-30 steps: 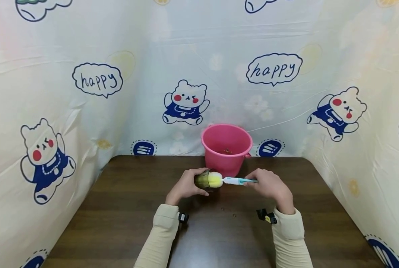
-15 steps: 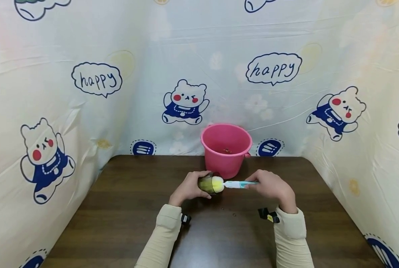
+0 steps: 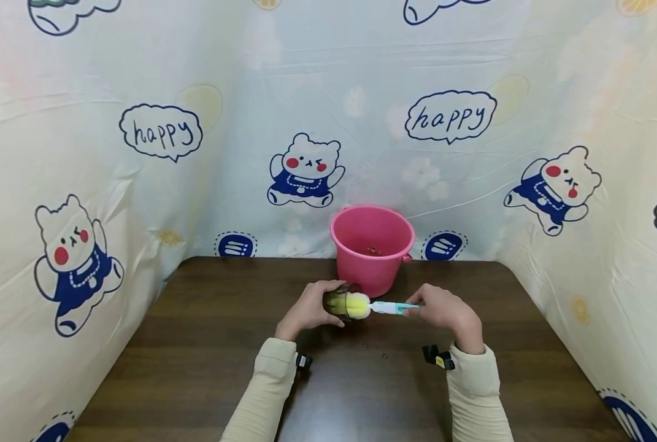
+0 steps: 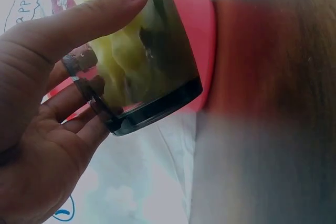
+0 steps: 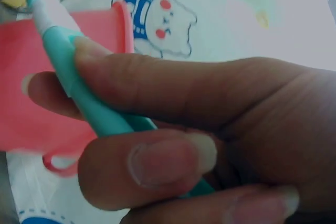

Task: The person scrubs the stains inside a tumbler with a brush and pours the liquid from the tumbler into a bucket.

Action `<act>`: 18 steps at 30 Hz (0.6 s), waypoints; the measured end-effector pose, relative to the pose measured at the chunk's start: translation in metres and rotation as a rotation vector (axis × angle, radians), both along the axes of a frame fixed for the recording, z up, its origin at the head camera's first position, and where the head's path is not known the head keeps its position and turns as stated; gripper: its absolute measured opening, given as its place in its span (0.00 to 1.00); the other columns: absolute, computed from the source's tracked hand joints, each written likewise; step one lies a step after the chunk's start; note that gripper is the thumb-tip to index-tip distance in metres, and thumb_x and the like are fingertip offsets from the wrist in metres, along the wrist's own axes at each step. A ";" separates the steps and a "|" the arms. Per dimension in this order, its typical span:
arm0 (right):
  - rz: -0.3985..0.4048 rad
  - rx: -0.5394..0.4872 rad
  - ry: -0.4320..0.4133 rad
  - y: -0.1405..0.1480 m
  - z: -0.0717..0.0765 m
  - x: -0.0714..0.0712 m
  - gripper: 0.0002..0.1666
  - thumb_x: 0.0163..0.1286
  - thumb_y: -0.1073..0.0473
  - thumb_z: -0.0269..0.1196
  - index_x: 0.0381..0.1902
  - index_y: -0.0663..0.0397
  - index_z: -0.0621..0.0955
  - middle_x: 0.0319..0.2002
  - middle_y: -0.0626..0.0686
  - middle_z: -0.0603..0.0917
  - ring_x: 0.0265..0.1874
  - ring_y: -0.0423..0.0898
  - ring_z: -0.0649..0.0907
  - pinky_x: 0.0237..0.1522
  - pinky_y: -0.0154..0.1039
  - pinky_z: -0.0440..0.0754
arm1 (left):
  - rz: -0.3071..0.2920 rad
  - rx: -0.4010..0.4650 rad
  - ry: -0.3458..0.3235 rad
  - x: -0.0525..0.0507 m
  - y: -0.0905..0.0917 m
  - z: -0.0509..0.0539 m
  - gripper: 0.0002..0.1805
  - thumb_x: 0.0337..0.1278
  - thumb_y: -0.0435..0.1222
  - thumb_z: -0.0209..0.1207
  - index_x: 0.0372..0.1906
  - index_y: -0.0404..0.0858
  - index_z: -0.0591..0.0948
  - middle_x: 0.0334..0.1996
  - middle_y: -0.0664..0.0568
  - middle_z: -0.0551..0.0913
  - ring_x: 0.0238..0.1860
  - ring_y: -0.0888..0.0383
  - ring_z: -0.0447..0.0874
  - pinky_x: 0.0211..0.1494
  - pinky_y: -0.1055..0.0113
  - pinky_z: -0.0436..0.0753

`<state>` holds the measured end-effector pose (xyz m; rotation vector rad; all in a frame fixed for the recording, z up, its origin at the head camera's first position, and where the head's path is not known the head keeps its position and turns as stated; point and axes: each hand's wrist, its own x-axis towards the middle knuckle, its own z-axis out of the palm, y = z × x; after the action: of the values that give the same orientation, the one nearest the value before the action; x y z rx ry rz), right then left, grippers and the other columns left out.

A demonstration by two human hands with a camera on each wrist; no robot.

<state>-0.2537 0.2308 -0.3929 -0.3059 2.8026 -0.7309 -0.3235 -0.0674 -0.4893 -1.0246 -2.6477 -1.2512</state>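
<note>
My left hand grips a dark tinted, see-through glass that lies on its side in the air, its mouth to the right. Inside it sits the yellow and white sponge head of a bottle brush. From the sponge a white and teal handle runs right into my right hand. Thumb and fingers curl round that teal handle in the right wrist view. The glass's thick base faces the left wrist camera, and the yellow sponge shows through its wall.
Behind the hands a pink bucket stands at the table's back edge, with small brownish bits in its bottom. Two tiny drops or specks lie on the dark wooden table. A printed curtain encloses the back and sides.
Both hands, the glass and the brush have shifted slightly toward the person. The sponge head stays in the glass's mouth, and both grips are kept. The bucket stays in place.
</note>
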 end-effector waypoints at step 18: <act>0.000 0.053 0.063 -0.010 0.005 0.005 0.07 0.67 0.55 0.70 0.40 0.50 0.91 0.33 0.46 0.86 0.28 0.44 0.77 0.31 0.40 0.77 | 0.026 0.003 -0.013 0.001 -0.005 0.005 0.47 0.33 0.33 0.84 0.68 0.39 0.78 0.64 0.48 0.81 0.64 0.50 0.79 0.67 0.52 0.78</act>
<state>-0.2489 0.2213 -0.3883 -0.3257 2.8759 -0.6564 -0.3229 -0.0726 -0.4842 -0.9824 -2.6583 -1.2609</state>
